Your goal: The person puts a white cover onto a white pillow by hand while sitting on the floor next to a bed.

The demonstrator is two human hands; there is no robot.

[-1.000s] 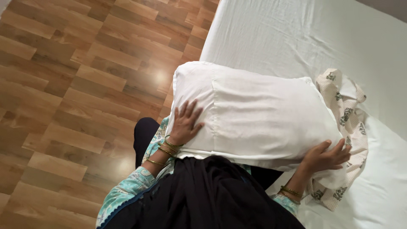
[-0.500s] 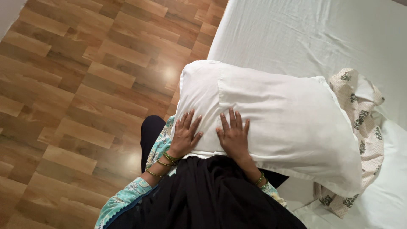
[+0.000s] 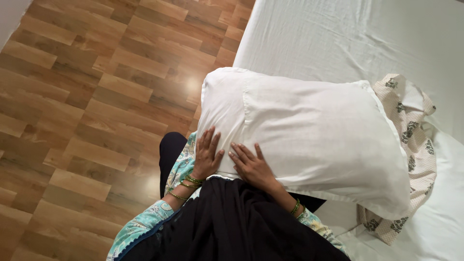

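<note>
Now that the right hand [image 3: 253, 166] has slid over from the far corner, it lies beside the left hand [image 3: 207, 155], fingers spread flat, gripping nothing, on the plump white cotton pillow [image 3: 309, 130] under them, smoothing its near edge.

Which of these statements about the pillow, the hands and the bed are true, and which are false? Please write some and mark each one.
1. Both hands lie flat on the pillow. True: the left hand and right hand rest open on its near edge.
2. The pillow lies on the floor. False: it is at the edge of the bed, partly out over the floor.
3. A patterned cloth lies under the pillow's right end. True.
4. The right hand grips the patterned cloth. False: it rests on the pillow, apart from the cloth.
5. The bed sheet is dark blue. False: it is white.
</note>
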